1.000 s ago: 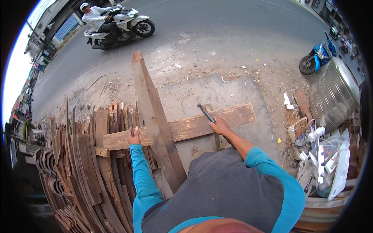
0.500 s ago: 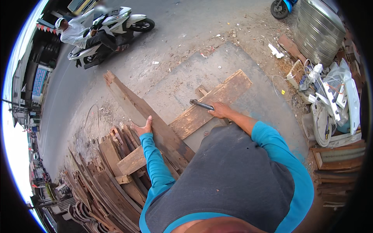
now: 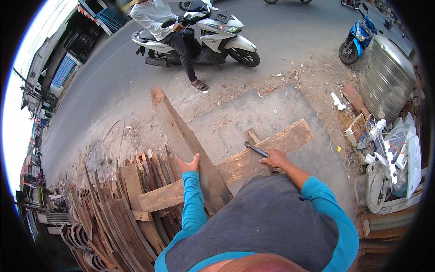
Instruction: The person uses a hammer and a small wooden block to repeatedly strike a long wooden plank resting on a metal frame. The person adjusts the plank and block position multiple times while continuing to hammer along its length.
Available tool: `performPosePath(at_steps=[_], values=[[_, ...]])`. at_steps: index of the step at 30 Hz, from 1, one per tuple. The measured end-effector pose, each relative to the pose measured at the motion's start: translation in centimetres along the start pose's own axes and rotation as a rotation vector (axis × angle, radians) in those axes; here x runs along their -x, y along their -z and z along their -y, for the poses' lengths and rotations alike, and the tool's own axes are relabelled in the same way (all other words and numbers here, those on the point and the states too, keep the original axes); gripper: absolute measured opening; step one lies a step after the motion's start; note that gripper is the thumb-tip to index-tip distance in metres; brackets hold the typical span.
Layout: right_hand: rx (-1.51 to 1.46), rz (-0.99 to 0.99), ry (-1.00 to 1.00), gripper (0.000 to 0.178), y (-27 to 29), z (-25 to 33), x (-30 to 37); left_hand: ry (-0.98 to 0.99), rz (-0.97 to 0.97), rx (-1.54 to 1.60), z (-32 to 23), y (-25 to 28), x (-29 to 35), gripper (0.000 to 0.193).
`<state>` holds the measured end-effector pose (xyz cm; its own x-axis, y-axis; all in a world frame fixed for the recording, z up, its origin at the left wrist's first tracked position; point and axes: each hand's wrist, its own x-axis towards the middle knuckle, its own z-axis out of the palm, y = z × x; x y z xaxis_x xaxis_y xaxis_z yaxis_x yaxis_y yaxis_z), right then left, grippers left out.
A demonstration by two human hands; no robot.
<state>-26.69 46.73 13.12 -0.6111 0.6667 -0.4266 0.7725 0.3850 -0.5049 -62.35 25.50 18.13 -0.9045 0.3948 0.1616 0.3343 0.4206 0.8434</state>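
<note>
My left hand (image 3: 188, 165) grips the left edge of a long, wide brown plank (image 3: 183, 131), its thumb lying on the broad face. The plank slants away from me and its far end is splintered. It crosses over a paler, worn board (image 3: 267, 144) that lies crosswise and shows on both sides of it. My right hand (image 3: 274, 159) is closed round a short dark metal bar tool (image 3: 256, 149) with a small knobbed head. That tool is over the pale board; its exact kind is unclear. A small wooden piece (image 3: 251, 134) sticks out from under the board.
Stacked old timber (image 3: 131, 208) fills the left side. A flat grey sheet (image 3: 235, 113) lies on the ground ahead. To the right are a dented metal tank (image 3: 387, 77) and plastic scrap (image 3: 394, 158). A person on a white motorbike (image 3: 213, 41) is stopped at the roadside; a blue motorbike (image 3: 355, 38) stands beyond.
My view has shifted, so most things sit lower and further right. The motorbike rider is nearer now, with a foot on the ground. Both hands keep their holds.
</note>
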Motion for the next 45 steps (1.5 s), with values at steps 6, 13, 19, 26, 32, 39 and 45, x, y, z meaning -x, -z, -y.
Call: performPosePath(at_steps=[6,13,19,26,32,39,45], values=[[-0.003,0.025,-0.082,0.053,0.2,0.5,-0.1,0.095,0.028,-0.031,-0.9,0.2,0.4,0.107],[-0.043,0.047,-0.090,0.054,1.2,2.4,0.7,0.078,0.027,0.027,-0.3,0.6,0.1,0.108],[-0.002,0.014,-0.114,0.051,-0.4,0.7,-0.3,-0.106,-0.025,0.059,3.2,-0.7,-0.9,0.108],[0.024,0.075,-0.123,0.056,1.1,1.4,0.9,0.036,0.070,0.001,2.7,-0.2,-0.5,0.105],[-0.020,0.097,-0.119,0.056,1.8,1.3,1.7,0.076,0.132,-0.034,-0.1,0.1,0.1,0.107],[-0.030,0.140,-0.140,0.055,1.5,1.3,0.7,0.034,0.061,-0.024,1.2,-0.3,0.0,0.107],[-0.016,0.141,-0.162,0.055,1.7,1.6,0.7,0.004,0.031,-0.104,1.9,-0.3,-0.1,0.104]])
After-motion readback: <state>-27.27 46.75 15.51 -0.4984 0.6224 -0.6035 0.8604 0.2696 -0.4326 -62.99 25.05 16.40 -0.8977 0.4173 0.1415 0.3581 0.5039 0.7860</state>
